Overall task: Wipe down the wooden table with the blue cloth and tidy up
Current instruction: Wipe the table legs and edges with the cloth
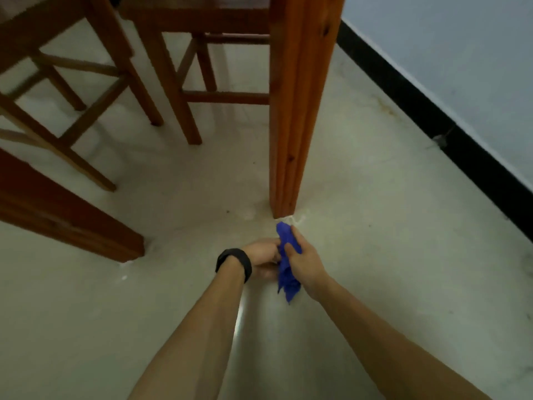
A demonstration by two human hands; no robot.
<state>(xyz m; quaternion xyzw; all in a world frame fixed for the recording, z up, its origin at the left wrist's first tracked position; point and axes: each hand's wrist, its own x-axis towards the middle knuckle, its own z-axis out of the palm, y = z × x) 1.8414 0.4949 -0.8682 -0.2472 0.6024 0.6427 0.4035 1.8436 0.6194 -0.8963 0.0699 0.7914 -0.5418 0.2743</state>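
Wooden chairs (86,90) stand at left on a pale floor (389,255). A left hand (264,256) wearing a black wristband (235,262) and a right hand (307,265) both grip the bunched blue cloth (285,272) between them, near the foot of the wooden table leg (297,111).

Table leg (297,111) varnished wood; floor (375,255) glossy.

Both hands hold the blue cloth (287,261) low over the pale floor (389,255), just before the foot of a wooden table leg (300,111). The right hand (305,262) grips the bunched cloth; the left hand (264,255), with a black wristband (234,262), holds it from the other side. Wooden chairs (173,82) stand behind on the left.
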